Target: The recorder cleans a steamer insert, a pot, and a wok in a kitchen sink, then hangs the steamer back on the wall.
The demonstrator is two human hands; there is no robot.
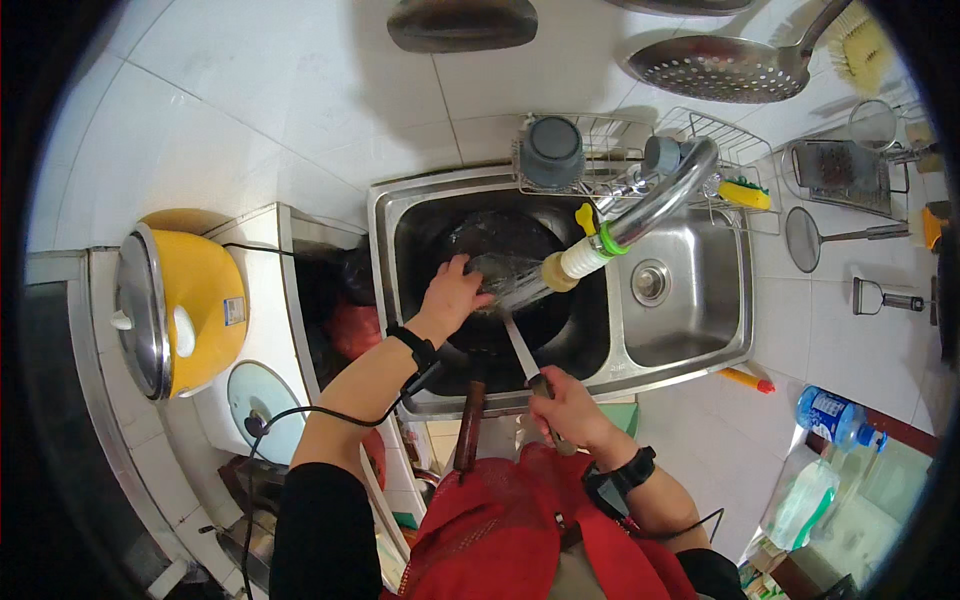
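Note:
My right hand (564,409) is closed around the dark handle of a long metal utensil (520,345), possibly a wok turner. Its flat shaft reaches into a dark round wok (480,341) in the left sink basin (600,337). The far end of the utensil is lost in water spray. Over the wok, my left hand (448,298) has its fingers bent and spread close to that end; whether they grip anything is hidden. Water pours from the faucet nozzle (561,271) beside my left fingers. The wok's wooden handle (471,424) sticks out over the sink's front rim towards me.
Above the sink's back edge, a wire rack (611,139) holds a grey cup (553,150) and a yellow sponge (744,193). To the left stand a yellow rice cooker (199,300) and a glass lid (262,409). A skimmer (720,69) hangs on the wall.

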